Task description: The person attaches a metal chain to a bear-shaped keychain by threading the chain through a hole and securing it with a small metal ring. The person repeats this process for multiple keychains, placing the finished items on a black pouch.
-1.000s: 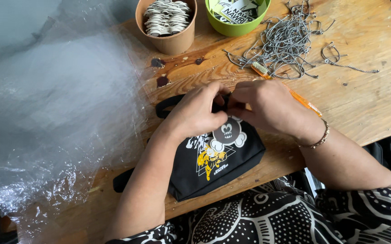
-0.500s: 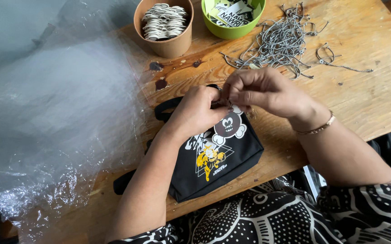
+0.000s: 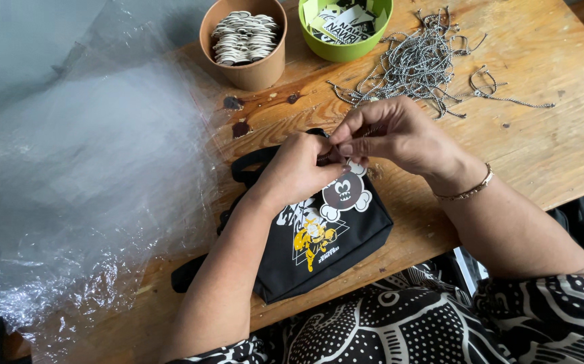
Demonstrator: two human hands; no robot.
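A wooden bench [image 3: 548, 141] carries everything here. Well to the left of the hands, a large crumpled sheet of clear plastic film [image 3: 83, 175] covers that end of the bench. Directly beneath the hands lies a small black bag [image 3: 326, 253] with a yellow and white print on its front; its black strap [image 3: 248, 162] loops out just left of the left hand and trails down toward the near edge.

Beyond the right hand, a loose heap of thin black-and-white cords [image 3: 420, 64] spreads over the wood, a few strays lying further right. Past the left hand stands a brown paper cup [image 3: 248, 67] filled with round tags, and just right of it a green bowl [image 3: 346, 47] holding printed cards.

The left hand [image 3: 299, 168] rests on the top of the bag, fingers curled and pinched together at its upper edge. The right hand [image 3: 396, 135] meets it fingertip to fingertip, also pinched narrow — the two seem to grip something small between them, too hidden to make out. A round brown and white tag [image 3: 344, 192] lies on the bag just below the joined fingertips. A thin bracelet [image 3: 467, 192] circles the right wrist.
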